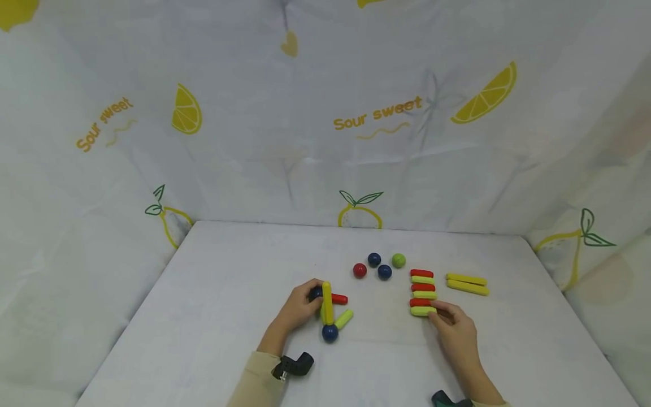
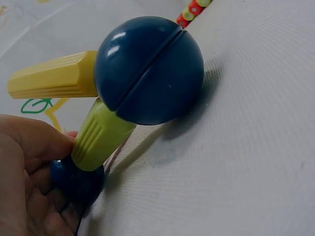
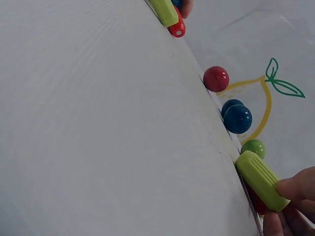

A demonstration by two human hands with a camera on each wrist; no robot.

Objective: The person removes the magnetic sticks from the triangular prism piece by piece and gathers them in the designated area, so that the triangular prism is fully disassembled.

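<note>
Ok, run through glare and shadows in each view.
Head: soft shadow on the white tabletop beside the right hand; left wrist: white glints on the grooved blue ball, shadow beside it; right wrist: dim overall, small glints on the front blue ball.

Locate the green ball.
In the head view, the green ball is right of centre on the table, right of two blue balls and up-left of the red-green stick row.

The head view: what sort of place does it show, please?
Probably a small indoor play or recording corner; I cannot tell which. What suggests it: a plain white table, a sheet with printed lemons behind it, and colourful toy sticks and balls on top.
</note>
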